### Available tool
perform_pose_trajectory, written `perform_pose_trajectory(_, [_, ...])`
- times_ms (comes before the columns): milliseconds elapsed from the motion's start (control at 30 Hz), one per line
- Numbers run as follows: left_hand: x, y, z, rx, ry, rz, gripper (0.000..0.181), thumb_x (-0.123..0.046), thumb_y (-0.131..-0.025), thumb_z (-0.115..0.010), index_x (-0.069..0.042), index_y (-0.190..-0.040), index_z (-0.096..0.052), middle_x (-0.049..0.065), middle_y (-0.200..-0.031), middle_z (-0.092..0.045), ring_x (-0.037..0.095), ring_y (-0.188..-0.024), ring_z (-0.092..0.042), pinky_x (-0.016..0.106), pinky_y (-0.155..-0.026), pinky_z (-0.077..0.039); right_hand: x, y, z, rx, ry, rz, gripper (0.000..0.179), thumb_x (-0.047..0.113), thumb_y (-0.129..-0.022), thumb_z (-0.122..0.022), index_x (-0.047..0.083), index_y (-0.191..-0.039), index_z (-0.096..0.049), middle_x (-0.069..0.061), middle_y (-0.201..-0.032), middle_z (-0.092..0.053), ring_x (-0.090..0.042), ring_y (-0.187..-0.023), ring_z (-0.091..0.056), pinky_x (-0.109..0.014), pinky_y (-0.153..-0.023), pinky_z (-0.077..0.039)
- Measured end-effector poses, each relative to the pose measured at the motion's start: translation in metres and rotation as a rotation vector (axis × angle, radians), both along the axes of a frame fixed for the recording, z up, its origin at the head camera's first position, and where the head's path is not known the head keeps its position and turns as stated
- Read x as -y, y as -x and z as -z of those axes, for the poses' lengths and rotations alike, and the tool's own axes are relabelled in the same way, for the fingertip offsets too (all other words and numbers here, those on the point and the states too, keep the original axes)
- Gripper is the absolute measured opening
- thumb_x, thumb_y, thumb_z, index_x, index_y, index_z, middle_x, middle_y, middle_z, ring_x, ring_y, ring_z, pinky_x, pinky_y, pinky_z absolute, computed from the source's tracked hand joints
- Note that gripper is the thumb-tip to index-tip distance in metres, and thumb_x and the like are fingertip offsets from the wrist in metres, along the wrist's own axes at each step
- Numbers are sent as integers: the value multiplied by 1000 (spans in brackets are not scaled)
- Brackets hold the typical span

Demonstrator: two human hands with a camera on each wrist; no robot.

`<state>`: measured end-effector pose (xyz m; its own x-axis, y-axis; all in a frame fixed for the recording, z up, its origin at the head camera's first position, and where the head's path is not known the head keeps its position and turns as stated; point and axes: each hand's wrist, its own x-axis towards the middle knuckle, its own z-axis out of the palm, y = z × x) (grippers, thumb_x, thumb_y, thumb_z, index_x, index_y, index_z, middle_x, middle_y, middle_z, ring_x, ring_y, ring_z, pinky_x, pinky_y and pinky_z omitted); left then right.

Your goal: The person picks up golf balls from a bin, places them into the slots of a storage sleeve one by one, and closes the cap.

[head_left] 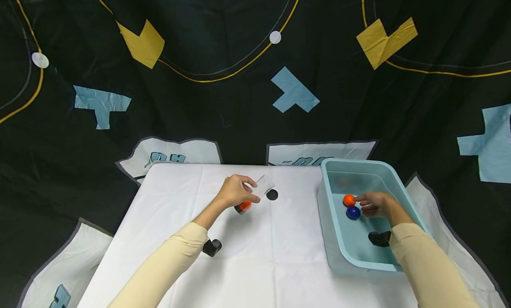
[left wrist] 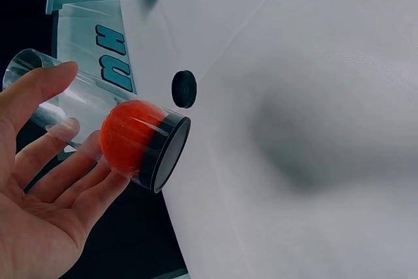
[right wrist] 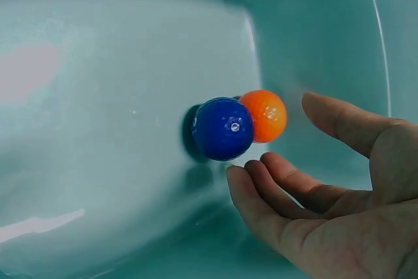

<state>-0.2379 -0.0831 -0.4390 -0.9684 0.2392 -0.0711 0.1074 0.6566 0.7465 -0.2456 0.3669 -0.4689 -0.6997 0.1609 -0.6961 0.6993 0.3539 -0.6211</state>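
Note:
A clear plastic tube (left wrist: pixel 85 96) is tilted in my left hand (head_left: pixel 235 192), its thumb and fingers around it above the table. Inside the tube, an orange-red ball (left wrist: pixel 127 136) lies against the black-capped end, which points down. A loose black cap (head_left: pixel 272 194) lies on the white tablecloth just beyond that hand. Over at the right, my right hand (head_left: pixel 381 206) reaches into a light blue bin (head_left: pixel 325 228) with thumb and fingers spread apart. A blue golf ball (right wrist: pixel 223 129) and an orange golf ball (right wrist: pixel 266 115) sit together on the bin's floor, close to its fingertips, with nothing held.
A white cloth covers the table (head_left: pixel 239 281). The bin stands at the table's right side, with raised walls around the right hand. Behind the table hangs a black curtain (head_left: pixel 223 117) with yellow and blue taped shapes.

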Motion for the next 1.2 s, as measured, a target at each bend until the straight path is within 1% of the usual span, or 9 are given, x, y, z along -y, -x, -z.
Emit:
perform_pose_trajectory(133, [0,1,-2,3,-1,-14,39,-20,-67,-93,-10,-102,-79,7,-90,-78,18,-85,-71,29,-70,-58,-3,0,3,10,20,2,55,15,-100,-59,-14,-141,-36,-35,-132,-45,-40,-112,-57,-48,-107,-49])
perform_pose_trajectory(200, [-1,2,-2,0,0,-13,40,-20,-67,-93,-9,-103,-79,7,-90,-78,18,-85,-71,29,-70,-57,-5,0,5,21,34,12,54,14,-100,-58,-15,-140,-36,-34,-130,-45,-39,-110,-57,-46,-105,-50])
perform_pose_trajectory(267, [-1,2,-2,-3,2,-7,40,-21,-68,-93,-9,-103,-78,7,-91,-78,18,-85,-71,29,-70,-57,-5,-2,7,34,48,22,54,14,-100,-57,-14,-141,-36,-33,-128,-46,-36,-105,-58,-43,-102,-53])
perform_pose_trajectory(433, [-1,1,-1,-5,3,0,40,-21,-68,-93,-9,-104,-78,7,-91,-78,19,-86,-70,30,-71,-58,-4,-4,13,51,79,46,56,15,-101,-57,-14,-143,-33,-28,-118,-51,-27,-90,-61,-33,-89,-59])
perform_pose_trajectory(567, [-1,0,-1,10,8,-5,38,-21,-68,-93,-11,-101,-79,7,-91,-78,20,-87,-69,29,-70,-57,-2,-4,17,77,78,79,59,15,-101,-58,-14,-144,-31,-28,-116,-50,-25,-86,-62,-30,-85,-59])
perform_pose_trajectory(700, [-1,-1,-1,7,5,-4,37,-20,-68,-93,-11,-101,-79,7,-91,-78,20,-88,-69,29,-71,-57,-1,-4,21,91,69,125,57,15,-101,-60,-14,-141,-31,-29,-117,-48,-27,-86,-63,-31,-85,-60])
perform_pose_trajectory(833, [-1,-1,-2,2,5,2,38,-20,-68,-93,-10,-101,-79,8,-92,-78,20,-89,-69,30,-71,-57,-2,-5,25,101,77,142,52,14,-100,-61,-13,-136,-34,-28,-117,-48,-26,-84,-64,-32,-87,-59])
perform_pose_trajectory(1067, [-1,1,-1,-1,8,9,41,-20,-68,-93,-9,-104,-78,9,-92,-77,20,-88,-69,29,-70,-56,-5,-4,29,91,107,141,46,10,-97,-65,-10,-130,-40,-27,-118,-47,-25,-81,-65,-31,-85,-60])
perform_pose_trajectory(1200, [-1,1,1,-9,13,-3,40,-19,-68,-93,-9,-104,-78,8,-91,-77,19,-86,-69,28,-70,-56,-5,-4,31,78,129,126,50,9,-96,-65,-11,-133,-38,-27,-120,-47,-25,-81,-67,-33,-86,-60])
